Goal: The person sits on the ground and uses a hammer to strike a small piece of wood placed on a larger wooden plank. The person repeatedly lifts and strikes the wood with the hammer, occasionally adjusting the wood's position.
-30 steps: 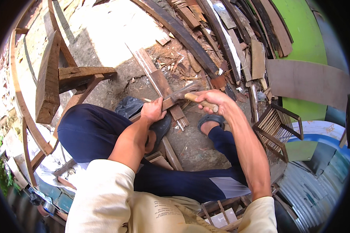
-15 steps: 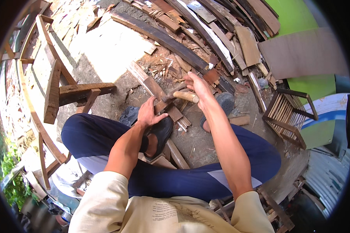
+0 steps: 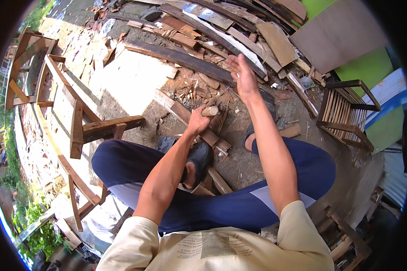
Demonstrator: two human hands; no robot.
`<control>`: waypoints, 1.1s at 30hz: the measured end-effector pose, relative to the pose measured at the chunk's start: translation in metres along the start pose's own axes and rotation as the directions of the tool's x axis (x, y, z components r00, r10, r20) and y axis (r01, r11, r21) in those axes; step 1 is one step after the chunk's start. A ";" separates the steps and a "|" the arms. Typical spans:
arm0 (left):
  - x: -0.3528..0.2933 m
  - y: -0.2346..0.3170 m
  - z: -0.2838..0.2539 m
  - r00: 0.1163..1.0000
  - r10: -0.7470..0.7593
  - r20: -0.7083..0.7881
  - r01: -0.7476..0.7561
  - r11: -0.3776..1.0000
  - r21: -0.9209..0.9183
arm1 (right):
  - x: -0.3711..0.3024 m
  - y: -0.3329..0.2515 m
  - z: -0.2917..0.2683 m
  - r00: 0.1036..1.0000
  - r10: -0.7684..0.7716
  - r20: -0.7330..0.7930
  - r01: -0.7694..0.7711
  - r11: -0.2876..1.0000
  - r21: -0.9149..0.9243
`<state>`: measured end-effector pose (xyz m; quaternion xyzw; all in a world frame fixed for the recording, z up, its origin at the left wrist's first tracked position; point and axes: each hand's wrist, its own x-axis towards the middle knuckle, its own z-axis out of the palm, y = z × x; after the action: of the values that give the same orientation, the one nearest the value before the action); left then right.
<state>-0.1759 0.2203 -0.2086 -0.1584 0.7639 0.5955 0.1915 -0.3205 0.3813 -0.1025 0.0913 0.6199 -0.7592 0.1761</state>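
Observation:
My left hand (image 3: 198,122) is closed round a tool whose short, round, pale wooden handle (image 3: 210,111) sticks out past the fingers; the tool's head is mostly hidden. Under that hand lies a brown length of timber (image 3: 180,111), slanting across the ground in front of my left foot, with a paler far end. Farther off and to the right, my right hand (image 3: 245,81) is raised with its fingers stretched out, holding nothing. Beside the timber rests my left foot in a dark clog (image 3: 201,158).
A long dark beam (image 3: 176,56) lies beyond my hands, with stacked boards (image 3: 239,34) behind it. On the left stands a wooden frame (image 3: 108,126) with legs upward. A slatted wooden piece (image 3: 346,113) leans at right. Chips and offcuts (image 3: 208,178) litter the ground.
My left hand has gone from resting open by the timber to gripping the tool. My right hand has moved away from the handle, up and to the right. The view has shifted slightly.

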 end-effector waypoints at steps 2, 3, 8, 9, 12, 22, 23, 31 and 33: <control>-0.003 0.000 0.000 1.000 0.016 0.014 -0.015 0.999 -0.046 | 0.012 -0.002 -0.012 0.996 -0.041 -0.076 0.046 0.996 0.071; -0.003 0.002 0.000 0.999 0.028 0.021 -0.027 0.997 -0.070 | 0.013 0.000 -0.013 0.993 -0.036 -0.108 0.047 0.994 0.102; -0.006 0.024 -0.012 0.999 0.046 0.020 -0.042 0.981 -0.189 | -0.029 0.073 0.077 0.994 0.000 0.105 -0.009 0.996 0.089; -0.006 0.024 -0.011 0.999 0.030 0.015 -0.027 0.986 -0.163 | -0.026 0.071 0.074 0.992 -0.031 0.122 0.020 0.996 0.086; -0.002 -0.001 -0.011 0.999 -0.047 0.003 0.047 0.992 -0.121 | -0.017 0.053 0.053 0.990 -0.058 0.128 0.033 0.983 0.183; 0.001 0.001 -0.009 0.995 -0.046 0.084 0.057 0.989 -0.140 | -0.011 0.033 0.095 0.872 -0.250 0.421 0.234 0.968 0.091; 0.004 0.001 -0.011 0.992 -0.078 0.099 0.083 0.996 -0.040 | -0.006 0.026 0.088 0.859 -0.228 0.458 0.229 0.972 0.054; 0.007 -0.017 -0.003 0.996 -0.021 0.083 0.040 0.970 -0.239 | 0.002 0.033 0.048 0.904 -0.121 0.411 0.040 0.979 0.200; 0.009 -0.042 -0.020 0.991 0.027 0.132 -0.003 0.985 -0.175 | -0.028 0.058 0.108 0.827 -0.218 0.518 0.137 0.972 0.190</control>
<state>-0.1663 0.1907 -0.2442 -0.1284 0.6956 0.6707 0.2231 -0.2637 0.2707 -0.1217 -0.1694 0.4952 -0.8104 0.2633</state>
